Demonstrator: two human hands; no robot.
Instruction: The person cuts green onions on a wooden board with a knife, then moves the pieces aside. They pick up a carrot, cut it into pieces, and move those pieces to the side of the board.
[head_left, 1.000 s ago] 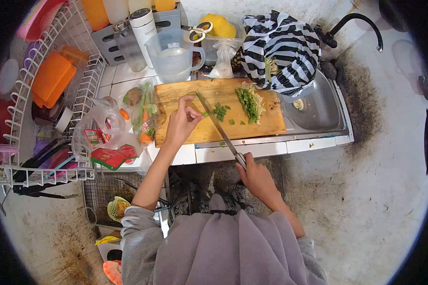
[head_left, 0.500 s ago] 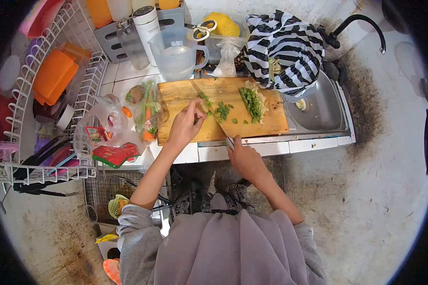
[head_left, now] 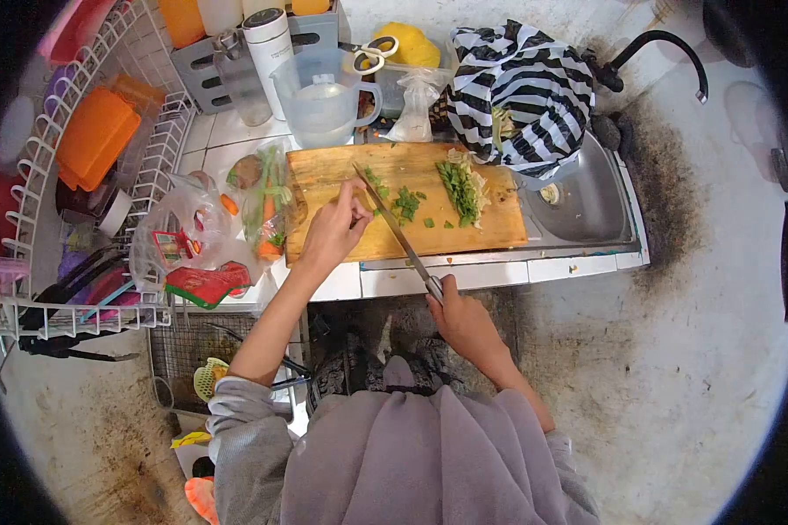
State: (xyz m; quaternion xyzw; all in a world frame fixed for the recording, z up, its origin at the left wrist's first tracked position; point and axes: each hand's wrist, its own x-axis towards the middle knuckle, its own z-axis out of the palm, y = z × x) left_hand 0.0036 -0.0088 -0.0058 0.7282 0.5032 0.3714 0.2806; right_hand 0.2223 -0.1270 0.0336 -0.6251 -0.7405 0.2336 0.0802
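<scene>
My right hand (head_left: 471, 325) is wrapped round the handle of a long kitchen knife (head_left: 397, 229). The blade slants up and left across the wooden cutting board (head_left: 324, 163), its tip near the far edge. Against the blade's left side, my left hand (head_left: 331, 231) has its fingers bent and pinched together; what they hold is hidden. Chopped green leaves (head_left: 406, 204) lie just right of the blade. Farther right on the board sits a larger pile of chopped greens (head_left: 460, 189) with pale shreds along its side.
Left of the board are a bag of vegetables (head_left: 269, 206) and a clear plastic bag (head_left: 179, 223). Behind it stand a measuring jug (head_left: 321, 114), a white bottle (head_left: 269, 57) and scissors (head_left: 369, 58). A striped bag (head_left: 534, 96) rests over the sink (head_left: 594, 206). A dish rack (head_left: 39, 188) borders the left.
My right hand and the knife handle have moved slightly down and right, drawing the blade toward me. My left fingers have shifted a little left. The view has moved slightly.
</scene>
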